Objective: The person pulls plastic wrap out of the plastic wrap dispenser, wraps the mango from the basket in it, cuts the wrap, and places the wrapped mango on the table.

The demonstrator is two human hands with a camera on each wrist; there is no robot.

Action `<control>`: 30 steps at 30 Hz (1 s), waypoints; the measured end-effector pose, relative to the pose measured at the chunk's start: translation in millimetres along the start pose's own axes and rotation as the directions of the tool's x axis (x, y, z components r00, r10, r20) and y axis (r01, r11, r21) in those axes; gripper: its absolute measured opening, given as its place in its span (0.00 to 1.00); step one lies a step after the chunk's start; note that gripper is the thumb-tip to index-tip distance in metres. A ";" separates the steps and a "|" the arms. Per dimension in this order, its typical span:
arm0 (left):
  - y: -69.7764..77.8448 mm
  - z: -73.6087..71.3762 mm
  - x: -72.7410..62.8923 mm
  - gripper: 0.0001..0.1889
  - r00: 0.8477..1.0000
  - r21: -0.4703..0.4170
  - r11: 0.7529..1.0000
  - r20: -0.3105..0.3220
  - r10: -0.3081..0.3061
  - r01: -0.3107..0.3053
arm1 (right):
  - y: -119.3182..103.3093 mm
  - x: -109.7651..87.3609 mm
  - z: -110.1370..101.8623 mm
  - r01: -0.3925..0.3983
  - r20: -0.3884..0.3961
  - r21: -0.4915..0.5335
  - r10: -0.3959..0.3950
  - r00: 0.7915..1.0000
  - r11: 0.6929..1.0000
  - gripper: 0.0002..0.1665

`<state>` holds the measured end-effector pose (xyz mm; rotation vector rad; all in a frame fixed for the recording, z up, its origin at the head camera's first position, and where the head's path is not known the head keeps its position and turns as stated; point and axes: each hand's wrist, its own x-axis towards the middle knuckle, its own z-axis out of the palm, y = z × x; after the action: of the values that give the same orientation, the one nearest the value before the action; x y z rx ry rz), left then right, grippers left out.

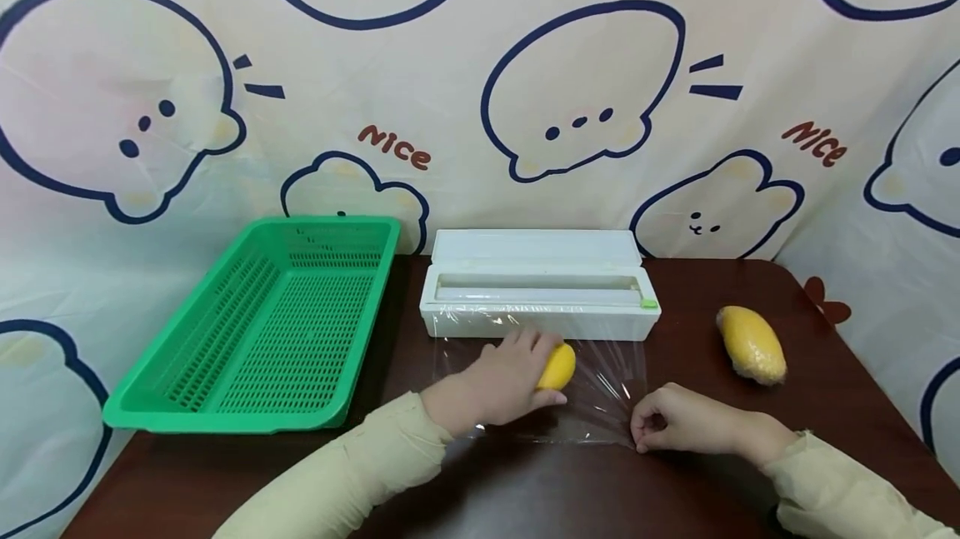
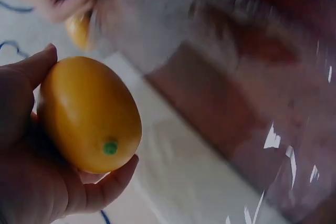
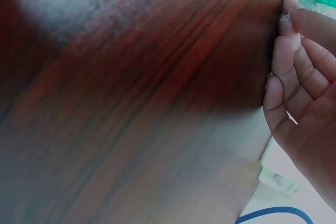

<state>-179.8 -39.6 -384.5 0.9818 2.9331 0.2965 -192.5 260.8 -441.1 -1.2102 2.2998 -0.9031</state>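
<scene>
My left hand [image 1: 495, 379] grips a yellow oval fruit [image 1: 558, 367] above the stretched sheet of cling film [image 1: 596, 401]. In the left wrist view, the fruit [image 2: 89, 114] shows a small green spot at one end, with thumb and fingers around it. The film comes out of a white dispenser box [image 1: 540, 325] with its lid raised and a roll inside. At the film's near right corner, my right hand [image 1: 690, 422] pinches the edge between thumb and forefinger. The right wrist view shows the crumpled film at those fingertips [image 3: 291, 27].
A green slotted basket [image 1: 341, 401] stands on the left of the dark brown table [image 1: 555, 493]. Toward the right edge lies another yellow fruit [image 1: 752, 345], shiny as if wrapped in film. A printed cloth [image 1: 450, 106] hangs behind the table.
</scene>
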 end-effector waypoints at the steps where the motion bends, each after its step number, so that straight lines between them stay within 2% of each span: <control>1: 1.7 5.3 1.3 0.33 1.000 0.000 1.000 0.006 0.004 -0.004 | 0.7 -0.6 1.2 -0.003 0.002 0.003 0.003 1.000 1.000 0.10; 5: 6.0 18.2 4.6 0.34 1.000 0.010 1.000 0.005 0.020 -0.020 | 7.7 -2.3 5.8 0.024 -0.002 -0.004 -0.024 1.000 1.000 0.09; 10: 1.9 27.7 8.7 0.35 1.000 0.033 0.999 0.017 0.002 -0.002 | 18.1 -0.8 7.2 0.075 0.018 -0.026 -0.075 0.997 0.997 0.12; 14: 0.1 31.3 11.8 0.36 0.999 0.028 0.999 0.030 0.016 -0.017 | 14.9 -1.3 1.8 0.057 0.037 -0.008 -0.057 0.998 0.998 0.08; 16: 0.9 31.4 12.4 0.36 0.999 0.036 0.999 0.036 0.027 -0.028 | 12.7 -1.5 -0.6 0.067 0.040 -0.021 -0.066 0.997 0.998 0.10; 17: 1.5 31.3 12.5 0.37 0.999 0.035 0.999 0.036 0.030 -0.031 | 8.2 -0.8 -1.7 0.044 0.045 -0.018 -0.043 0.998 0.999 0.11; 21: 3.5 31.9 12.4 0.38 0.999 0.056 0.998 0.040 0.028 -0.030 | -4.1 1.2 -1.5 0.036 0.039 -0.126 -0.031 0.999 0.991 0.14; 26: 2.2 33.1 13.1 0.38 0.998 0.042 0.999 0.057 0.023 -0.026 | -22.4 2.3 0.6 -0.010 0.007 -0.282 0.013 1.000 0.959 0.19; 30: -0.9 31.1 13.2 0.41 0.996 0.007 1.000 0.089 0.024 -0.024 | -31.7 2.1 -0.2 -0.004 -0.055 -0.357 -0.017 0.998 0.934 0.21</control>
<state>-188.1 -27.2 -414.8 1.0046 2.8470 0.2352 -175.2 245.9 -418.9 -1.3482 2.5864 -0.5378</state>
